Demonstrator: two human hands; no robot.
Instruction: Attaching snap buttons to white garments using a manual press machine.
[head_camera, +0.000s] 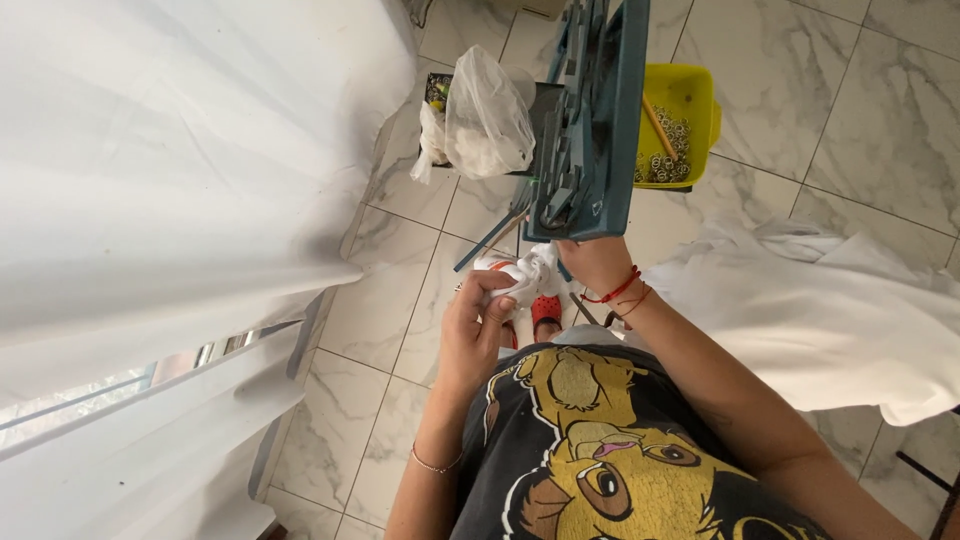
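Note:
My left hand (475, 325) grips a crumpled white cloth (530, 272) in front of my chest. My right hand (597, 262), with red string bracelets on the wrist, is closed on the bottom edge of a blue-grey plastic rack (600, 120) that stands tilted upright before me. The cloth lies between the two hands, just under the rack's lower edge. A thin blue-grey bar (490, 240) sticks out from the rack's lower left. My red shoes (545, 308) show below the hands.
A yellow tub (700, 100) with small metal rings and a wooden stick stands on the marble floor. A clear plastic bag (487, 115) rests on a dark box. White curtain (150, 180) hangs at left; white fabric (830, 310) lies at right.

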